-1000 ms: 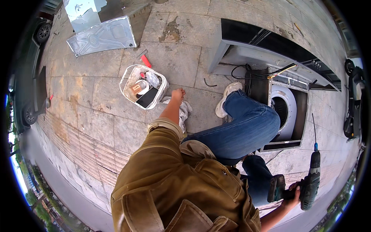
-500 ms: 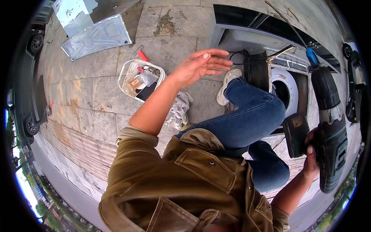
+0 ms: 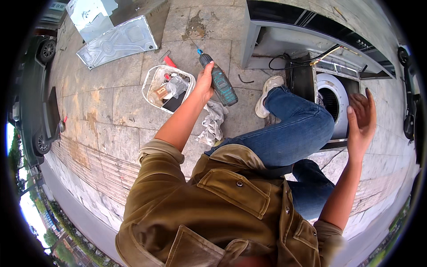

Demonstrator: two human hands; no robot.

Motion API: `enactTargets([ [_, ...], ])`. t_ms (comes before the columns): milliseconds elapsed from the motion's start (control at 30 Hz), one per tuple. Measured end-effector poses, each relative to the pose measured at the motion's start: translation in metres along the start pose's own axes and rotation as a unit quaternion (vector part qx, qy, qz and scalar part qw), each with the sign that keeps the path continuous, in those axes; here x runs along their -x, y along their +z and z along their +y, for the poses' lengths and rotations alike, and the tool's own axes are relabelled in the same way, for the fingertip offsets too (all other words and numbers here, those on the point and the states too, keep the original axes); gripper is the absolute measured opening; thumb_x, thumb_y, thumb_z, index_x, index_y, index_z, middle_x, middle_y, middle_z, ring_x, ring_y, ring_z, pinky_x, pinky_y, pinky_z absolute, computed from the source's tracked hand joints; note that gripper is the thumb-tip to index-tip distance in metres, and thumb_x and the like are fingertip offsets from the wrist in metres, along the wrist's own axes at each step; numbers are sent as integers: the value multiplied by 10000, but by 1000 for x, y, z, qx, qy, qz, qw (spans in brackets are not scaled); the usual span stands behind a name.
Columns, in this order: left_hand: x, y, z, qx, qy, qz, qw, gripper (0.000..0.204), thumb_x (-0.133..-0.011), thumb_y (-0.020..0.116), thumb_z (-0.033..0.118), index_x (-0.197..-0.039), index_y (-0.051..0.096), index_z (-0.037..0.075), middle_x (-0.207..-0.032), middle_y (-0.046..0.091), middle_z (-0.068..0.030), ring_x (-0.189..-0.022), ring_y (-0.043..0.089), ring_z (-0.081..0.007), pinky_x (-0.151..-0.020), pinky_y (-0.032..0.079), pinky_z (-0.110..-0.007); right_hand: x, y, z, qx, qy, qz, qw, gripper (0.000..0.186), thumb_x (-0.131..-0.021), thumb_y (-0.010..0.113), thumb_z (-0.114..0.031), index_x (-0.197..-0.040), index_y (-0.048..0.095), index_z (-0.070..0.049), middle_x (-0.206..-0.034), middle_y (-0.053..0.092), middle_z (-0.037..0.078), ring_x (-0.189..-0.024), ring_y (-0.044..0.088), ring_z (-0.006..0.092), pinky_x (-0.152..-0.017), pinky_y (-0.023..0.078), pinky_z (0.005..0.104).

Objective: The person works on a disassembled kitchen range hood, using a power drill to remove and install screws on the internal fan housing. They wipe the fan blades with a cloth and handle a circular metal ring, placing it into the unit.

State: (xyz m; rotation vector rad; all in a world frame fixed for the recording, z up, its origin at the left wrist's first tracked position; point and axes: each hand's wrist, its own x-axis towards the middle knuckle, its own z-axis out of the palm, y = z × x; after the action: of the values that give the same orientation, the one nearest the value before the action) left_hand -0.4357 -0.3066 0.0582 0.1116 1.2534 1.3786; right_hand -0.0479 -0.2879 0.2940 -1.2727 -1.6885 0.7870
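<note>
My left hand point(image 3: 205, 84) is closed round a black and teal cordless drill point(image 3: 224, 87). The drill's long thin bit points away from me and to the left, above the floor by a white bucket point(image 3: 147, 84). Over on the right my right hand point(image 3: 363, 116) is raised, holding nothing, its fingers apart. Close to it stands a dark metal housing with a pale ring point(image 3: 341, 100) round an opening, and a dark slotted wheel shows inside. My left knee reaches toward this housing.
The bucket holds mixed small items. A red-handled tool point(image 3: 169, 61) lies beyond it and a crumpled grey rag point(image 3: 213, 122) nearer me. Farther off are a ribbed metal panel point(image 3: 118, 42), a black and silver casing point(image 3: 267, 22) and a loose black cable point(image 3: 276, 63).
The drill has passed from my right hand to my left and swung from the far right to beside the bucket. My right hand has let go and opened.
</note>
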Motion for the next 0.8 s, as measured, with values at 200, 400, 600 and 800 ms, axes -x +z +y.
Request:
enactTargets([
  [200, -101, -36, -23, 23, -41, 57, 997, 436, -833, 601, 442, -978, 506, 42, -827, 608, -108, -733, 609, -242, -704, 512, -426, 90, -106, 52, 180, 181, 141, 956, 442, -908, 550, -128, -1314, 435, 6, -1075, 587, 95, -964, 583, 193, -893, 452, 322],
  [400, -191, -53, -19, 87, 54, 98, 990, 477, -846, 577, 443, -1066, 459, 36, -865, 621, -132, -764, 620, -259, -729, 516, -405, 165, -132, 102, 222, 225, 134, 939, 416, -912, 534, -119, -1299, 449, 9, -1027, 587, 80, -915, 584, 176, -879, 475, 324],
  [600, -212, -99, -45, 120, 71, 94, 986, 478, -877, 511, 456, -1137, 412, 68, -936, 608, -133, -865, 615, -275, -789, 499, -437, 154, -107, 79, 263, 231, 98, 931, 372, -901, 542, -83, -1247, 491, 45, -954, 597, 63, -822, 571, 138, -801, 481, 293],
  [800, -175, -81, -56, -55, 18, 130, 990, 806, -832, 400, 685, -1438, 209, 189, -1432, 338, -72, -1269, 380, -259, -962, 284, -542, 122, -79, 58, 153, 292, 151, 932, 343, -885, 576, -71, -1196, 518, 60, -919, 602, 62, -806, 572, 136, -767, 471, 270],
])
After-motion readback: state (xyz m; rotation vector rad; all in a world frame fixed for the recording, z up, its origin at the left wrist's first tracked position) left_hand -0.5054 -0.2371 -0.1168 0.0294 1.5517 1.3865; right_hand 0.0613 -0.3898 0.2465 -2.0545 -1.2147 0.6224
